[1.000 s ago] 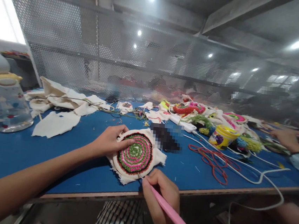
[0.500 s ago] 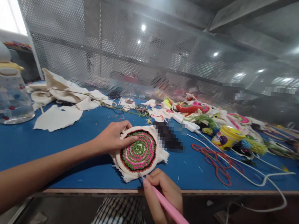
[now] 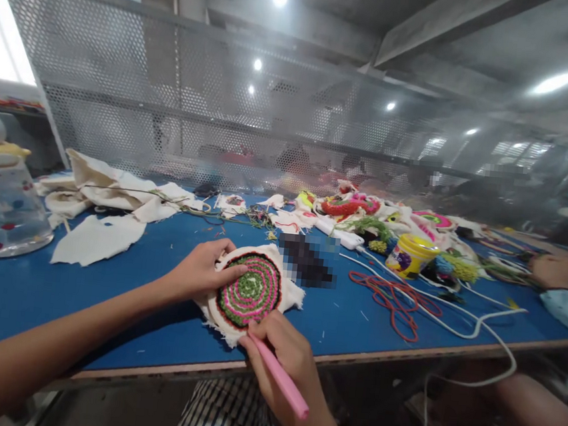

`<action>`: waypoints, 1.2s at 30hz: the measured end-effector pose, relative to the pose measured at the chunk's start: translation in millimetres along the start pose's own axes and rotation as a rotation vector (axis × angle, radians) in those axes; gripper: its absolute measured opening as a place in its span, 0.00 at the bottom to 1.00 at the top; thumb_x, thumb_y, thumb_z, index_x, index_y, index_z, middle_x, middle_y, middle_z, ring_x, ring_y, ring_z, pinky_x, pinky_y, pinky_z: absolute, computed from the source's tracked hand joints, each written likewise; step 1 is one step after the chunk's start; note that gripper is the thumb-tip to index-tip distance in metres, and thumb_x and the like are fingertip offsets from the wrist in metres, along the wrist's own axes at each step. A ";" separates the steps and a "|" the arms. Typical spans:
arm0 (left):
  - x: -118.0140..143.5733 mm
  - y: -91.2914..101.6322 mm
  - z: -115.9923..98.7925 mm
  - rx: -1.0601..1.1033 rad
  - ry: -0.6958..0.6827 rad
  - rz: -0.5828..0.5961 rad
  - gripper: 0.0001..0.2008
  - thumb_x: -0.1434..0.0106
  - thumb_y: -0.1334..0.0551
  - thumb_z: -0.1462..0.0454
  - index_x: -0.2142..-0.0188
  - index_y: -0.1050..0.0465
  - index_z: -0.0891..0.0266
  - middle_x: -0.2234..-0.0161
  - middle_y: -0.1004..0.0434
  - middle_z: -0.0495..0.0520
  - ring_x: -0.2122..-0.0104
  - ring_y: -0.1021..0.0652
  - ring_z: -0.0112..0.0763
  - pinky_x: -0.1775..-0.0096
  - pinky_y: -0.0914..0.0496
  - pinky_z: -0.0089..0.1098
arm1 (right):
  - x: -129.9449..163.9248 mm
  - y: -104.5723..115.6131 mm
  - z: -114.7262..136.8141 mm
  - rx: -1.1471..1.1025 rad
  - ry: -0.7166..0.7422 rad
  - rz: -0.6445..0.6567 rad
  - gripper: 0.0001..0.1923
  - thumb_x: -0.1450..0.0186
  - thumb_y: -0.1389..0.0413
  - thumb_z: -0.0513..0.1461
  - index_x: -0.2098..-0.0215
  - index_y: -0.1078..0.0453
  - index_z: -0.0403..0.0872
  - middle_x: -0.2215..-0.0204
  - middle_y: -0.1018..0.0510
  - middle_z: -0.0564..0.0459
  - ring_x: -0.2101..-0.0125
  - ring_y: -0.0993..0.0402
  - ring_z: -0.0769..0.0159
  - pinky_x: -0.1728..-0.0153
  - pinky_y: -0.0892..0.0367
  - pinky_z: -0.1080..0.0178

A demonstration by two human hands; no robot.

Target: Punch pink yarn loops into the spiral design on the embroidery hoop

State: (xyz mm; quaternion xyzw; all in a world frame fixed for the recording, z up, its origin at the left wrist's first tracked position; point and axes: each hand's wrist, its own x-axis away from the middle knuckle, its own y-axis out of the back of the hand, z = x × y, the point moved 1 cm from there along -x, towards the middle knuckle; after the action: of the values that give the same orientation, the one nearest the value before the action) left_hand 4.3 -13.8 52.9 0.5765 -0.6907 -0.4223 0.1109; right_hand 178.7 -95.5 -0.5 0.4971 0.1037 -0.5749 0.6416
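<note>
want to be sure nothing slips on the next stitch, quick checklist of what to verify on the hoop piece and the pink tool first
1. Round embroidered piece pinned by the left hand: ok, fingers lie on its left edge and it rests flat on the blue table.
2. Pink tool in the right hand, grip closed around it: ok.
3. Tool tip at the piece's near edge: cannot tell, the fingers hide the tip.
4. Left fingers away from the tip: ok, they sit on the opposite side.
5. Piece fully on the table: ok, though close to the front edge.
6. Red cord and white cable away from the piece: ok, both lie off to the right.
</note>
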 end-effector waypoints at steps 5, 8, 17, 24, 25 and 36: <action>-1.4 -1.0 2.4 -0.025 0.015 0.003 0.17 0.46 0.43 0.50 0.74 0.35 0.62 0.79 0.32 0.47 0.77 0.32 0.29 0.75 0.39 0.27 | 6.3 2.3 2.5 -0.049 -0.040 -0.080 0.07 0.40 0.49 0.31 0.74 0.41 0.46 0.78 0.37 0.56 0.77 0.39 0.71 0.76 0.43 0.68; -1.7 -1.6 3.1 -0.022 0.022 0.008 0.16 0.46 0.43 0.50 0.74 0.35 0.62 0.79 0.31 0.48 0.76 0.31 0.30 0.75 0.38 0.27 | 12.1 2.2 2.3 -0.080 -0.038 -0.164 0.11 0.40 0.50 0.31 0.77 0.46 0.47 0.81 0.42 0.60 0.81 0.44 0.74 0.78 0.47 0.69; -0.8 -2.7 2.5 0.028 0.038 0.010 0.16 0.47 0.42 0.51 0.72 0.34 0.63 0.77 0.29 0.50 0.76 0.30 0.32 0.74 0.37 0.28 | 19.4 3.7 0.5 -0.164 -0.128 -0.201 0.13 0.39 0.51 0.31 0.78 0.48 0.47 0.82 0.43 0.60 0.81 0.43 0.74 0.78 0.46 0.69; -0.6 -3.6 2.4 0.037 0.037 0.001 0.16 0.47 0.42 0.51 0.72 0.35 0.63 0.78 0.30 0.48 0.76 0.31 0.31 0.75 0.38 0.28 | 5.9 0.9 5.9 -0.068 -0.027 -0.063 0.10 0.38 0.51 0.31 0.75 0.45 0.47 0.80 0.40 0.58 0.79 0.41 0.73 0.77 0.45 0.69; -0.7 -3.8 2.3 0.034 0.036 0.003 0.16 0.47 0.42 0.51 0.73 0.35 0.63 0.78 0.31 0.48 0.77 0.31 0.30 0.75 0.38 0.28 | 3.9 -0.4 6.0 -0.030 -0.005 -0.048 0.09 0.38 0.51 0.31 0.75 0.44 0.47 0.80 0.39 0.57 0.79 0.40 0.72 0.77 0.44 0.69; 0.7 -4.1 5.9 -0.010 -0.001 -0.002 0.16 0.45 0.43 0.51 0.72 0.35 0.62 0.79 0.32 0.47 0.77 0.31 0.30 0.75 0.39 0.27 | 10.5 -0.2 2.1 -0.136 -0.116 -0.127 0.12 0.38 0.51 0.33 0.77 0.48 0.47 0.81 0.43 0.60 0.80 0.45 0.74 0.78 0.47 0.70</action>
State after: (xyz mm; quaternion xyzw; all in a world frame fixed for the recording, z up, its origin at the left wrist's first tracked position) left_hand 3.2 -11.6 46.1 0.5765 -0.6881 -0.4260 0.1131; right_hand 181.0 -103.7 -7.0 0.4105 0.1366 -0.6340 0.6410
